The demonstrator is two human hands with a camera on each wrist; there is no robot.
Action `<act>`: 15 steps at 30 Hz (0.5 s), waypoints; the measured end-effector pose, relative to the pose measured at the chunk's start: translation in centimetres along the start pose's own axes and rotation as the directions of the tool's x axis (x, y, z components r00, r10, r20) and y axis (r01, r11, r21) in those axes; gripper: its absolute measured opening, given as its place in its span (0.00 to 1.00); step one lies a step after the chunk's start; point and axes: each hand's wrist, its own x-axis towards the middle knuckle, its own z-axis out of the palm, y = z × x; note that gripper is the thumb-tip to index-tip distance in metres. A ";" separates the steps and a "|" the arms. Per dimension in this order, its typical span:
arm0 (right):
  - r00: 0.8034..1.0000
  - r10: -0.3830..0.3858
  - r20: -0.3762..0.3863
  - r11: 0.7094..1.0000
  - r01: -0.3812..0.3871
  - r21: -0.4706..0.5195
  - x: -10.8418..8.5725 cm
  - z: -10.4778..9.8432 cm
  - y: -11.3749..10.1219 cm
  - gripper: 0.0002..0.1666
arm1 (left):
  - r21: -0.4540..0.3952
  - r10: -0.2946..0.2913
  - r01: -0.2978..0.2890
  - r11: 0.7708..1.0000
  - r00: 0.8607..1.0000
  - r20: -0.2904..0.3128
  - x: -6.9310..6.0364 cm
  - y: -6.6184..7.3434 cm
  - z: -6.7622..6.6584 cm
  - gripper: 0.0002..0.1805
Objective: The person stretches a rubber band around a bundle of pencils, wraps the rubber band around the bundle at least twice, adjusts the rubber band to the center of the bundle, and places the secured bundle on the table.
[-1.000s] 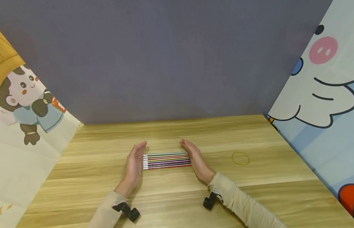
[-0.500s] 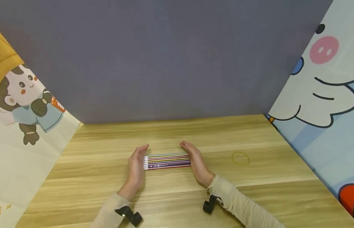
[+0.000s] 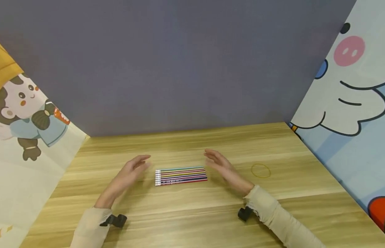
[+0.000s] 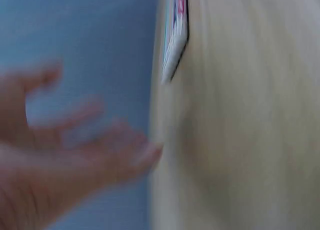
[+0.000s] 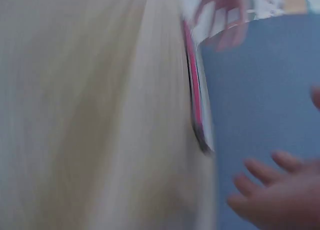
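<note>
Several pencils (image 3: pixel 181 176) in different colours lie side by side in a flat row on the wooden table, their white eraser ends lined up at the left. My left hand (image 3: pixel 128 176) is raised to the left of the eraser ends, apart from them, fingers loosely extended. Off the other ends hovers my right hand (image 3: pixel 224 170), also holding nothing, its fingers slightly bent. Both wrist views are blurred; the pencils (image 4: pixel 175 42) appear edge-on in the left one, and the right one shows a red-sided pencil (image 5: pixel 194 79) between the two hands.
A thin yellow rubber band (image 3: pixel 260 170) lies on the table to the right of the right hand. Behind the wooden table (image 3: pixel 180 220) rises a grey panel (image 3: pixel 186 69). Cartoon-printed walls (image 3: pixel 360 103) flank both sides.
Both hands were pressed against the two ends of the pencil row. They have now parted from it, the left hand moving left and the right hand moving right. The pencils stay on the table.
</note>
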 end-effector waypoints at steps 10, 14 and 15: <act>0.934 -0.064 0.353 0.449 0.343 -0.825 -1.7 1.1 -2.9 0.49 | 0.640 0.219 -0.239 0.730 0.969 0.112 -0.6 3.0 4.4 0.46; 0.929 -0.051 0.367 0.351 0.361 -0.864 -0.8 2.0 -2.4 0.47 | 0.690 0.203 -0.253 0.678 0.967 0.155 -0.5 2.6 5.6 0.43; 0.928 -0.047 0.370 0.338 0.363 -0.868 -0.5 2.3 -2.3 0.46 | 0.696 0.190 -0.252 0.672 0.968 0.166 -0.4 2.6 5.7 0.43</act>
